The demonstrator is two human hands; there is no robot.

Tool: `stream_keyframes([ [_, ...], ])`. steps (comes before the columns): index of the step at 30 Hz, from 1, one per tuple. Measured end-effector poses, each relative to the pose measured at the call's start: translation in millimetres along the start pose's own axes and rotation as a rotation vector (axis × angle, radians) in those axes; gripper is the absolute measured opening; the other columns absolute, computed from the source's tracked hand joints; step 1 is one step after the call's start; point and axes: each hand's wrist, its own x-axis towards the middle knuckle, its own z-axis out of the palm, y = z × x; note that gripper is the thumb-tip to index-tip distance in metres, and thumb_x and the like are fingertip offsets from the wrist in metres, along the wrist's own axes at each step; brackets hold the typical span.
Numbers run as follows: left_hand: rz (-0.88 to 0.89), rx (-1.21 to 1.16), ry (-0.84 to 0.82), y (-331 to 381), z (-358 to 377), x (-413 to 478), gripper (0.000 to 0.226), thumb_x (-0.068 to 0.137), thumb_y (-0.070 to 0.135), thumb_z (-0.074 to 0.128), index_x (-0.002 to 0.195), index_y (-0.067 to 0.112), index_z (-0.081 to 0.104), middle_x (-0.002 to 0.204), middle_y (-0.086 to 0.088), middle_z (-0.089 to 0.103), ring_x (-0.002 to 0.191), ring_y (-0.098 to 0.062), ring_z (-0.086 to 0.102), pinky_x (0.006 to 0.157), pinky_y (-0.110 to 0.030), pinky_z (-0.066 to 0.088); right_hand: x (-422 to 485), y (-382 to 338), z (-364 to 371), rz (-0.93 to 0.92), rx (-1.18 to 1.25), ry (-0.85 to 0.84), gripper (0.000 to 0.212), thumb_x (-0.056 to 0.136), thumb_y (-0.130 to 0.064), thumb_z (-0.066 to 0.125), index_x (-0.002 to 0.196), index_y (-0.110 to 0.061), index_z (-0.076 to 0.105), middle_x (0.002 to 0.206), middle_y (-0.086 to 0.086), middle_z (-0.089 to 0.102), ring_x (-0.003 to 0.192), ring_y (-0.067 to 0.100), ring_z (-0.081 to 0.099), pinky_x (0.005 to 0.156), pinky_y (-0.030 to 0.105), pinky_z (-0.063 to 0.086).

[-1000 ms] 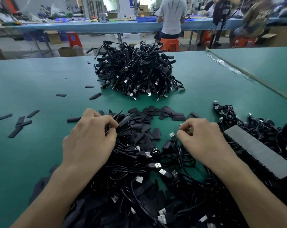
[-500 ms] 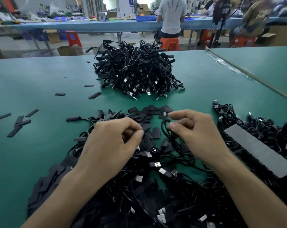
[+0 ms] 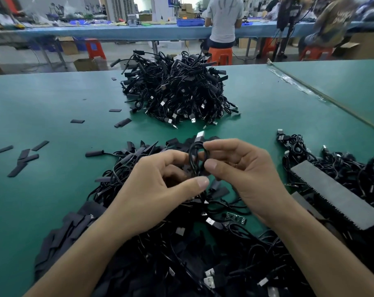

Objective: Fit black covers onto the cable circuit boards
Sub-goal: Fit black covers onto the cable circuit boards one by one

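While both grips pinch it, left hand (image 3: pixel 156 189) low, right hand (image 3: pixel 244 174) on the loop, the coiled black USB cable (image 3: pixel 197 159) hangs over the near heap (image 3: pixel 181 264). Judgement: free its board end, hidden here, before sleeving a flat black cover (image 3: pixel 123 122). Moving room lies left on the green worktop (image 3: pixel 53 189); a grey foam block (image 3: pixel 336 196) crowds the right.

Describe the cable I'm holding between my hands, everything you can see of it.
The cable is thin, black and looks rubber-sheathed, bunched into a small upright loop of several turns. A silvery USB plug sticks up from its top. The right hand pinches the loop between thumb and forefinger; the left hand grips its lower part. It is held above the near heap of cables and covers. Its circuit-board end is hidden.
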Motion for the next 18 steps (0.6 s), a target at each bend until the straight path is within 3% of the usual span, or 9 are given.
stream_keyframes([
  [4, -0.066, -0.052, 0.115, -8.1, -2.0, 4.9, 0.013, 0.084, 0.029, 0.077, 0.095, 0.029, 0.070, 0.071, -0.001, 0.075, 0.064, -0.011, 0.069, 0.067, -0.026, 0.050, 0.1, 2.3, -2.4, 0.068, -0.060, -0.051, 0.028, 0.090, -0.022, 0.067, 0.118, -0.026, 0.065, 0.101, 0.001, 0.077, 0.087, 0.015, 0.074, 0.073, 0.019, 0.054],
  [7, -0.103, -0.151, 0.248, -12.1, -2.7, 9.2, 0.009, 0.089, 0.016, 0.070, 0.093, 0.021, 0.065, 0.070, 0.000, 0.074, 0.059, -0.009, 0.068, 0.059, -0.020, 0.049, 1.0, 10.1, -9.3, 0.161, -0.331, -0.021, 0.020, 0.092, -0.019, 0.068, 0.110, -0.029, 0.069, 0.095, -0.003, 0.076, 0.086, 0.012, 0.072, 0.074, 0.022, 0.053],
  [10, -0.131, -0.295, 0.446, -12.7, -5.5, 13.0, 0.010, 0.093, 0.007, 0.062, 0.090, 0.015, 0.056, 0.062, 0.007, 0.068, 0.051, -0.009, 0.064, 0.045, -0.018, 0.047, -0.4, 13.8, -10.7, 0.194, -0.540, -0.121, 0.013, 0.086, -0.038, 0.073, 0.097, -0.030, 0.074, 0.085, -0.011, 0.074, 0.077, 0.006, 0.069, 0.070, 0.018, 0.052],
  [13, -0.141, -0.374, 0.522, -11.1, -9.5, 13.8, 0.011, 0.094, 0.007, 0.060, 0.090, 0.015, 0.053, 0.061, 0.011, 0.065, 0.052, -0.011, 0.062, 0.044, -0.022, 0.048, -3.3, 18.3, -10.0, 0.216, -0.728, -0.235, 0.019, 0.079, -0.049, 0.076, 0.092, -0.035, 0.074, 0.082, -0.013, 0.071, 0.075, 0.000, 0.065, 0.066, 0.015, 0.049],
  [18, -0.145, -0.188, 0.571, -11.3, -10.8, 12.8, 0.016, 0.088, 0.017, 0.069, 0.089, 0.019, 0.053, 0.063, 0.008, 0.060, 0.056, -0.006, 0.055, 0.050, -0.025, 0.045, -2.2, 21.5, -11.5, 0.216, -0.910, -0.309, 0.011, 0.085, -0.044, 0.073, 0.084, -0.042, 0.063, 0.102, -0.015, 0.053, 0.098, 0.007, 0.054, 0.092, 0.033, 0.048],
])
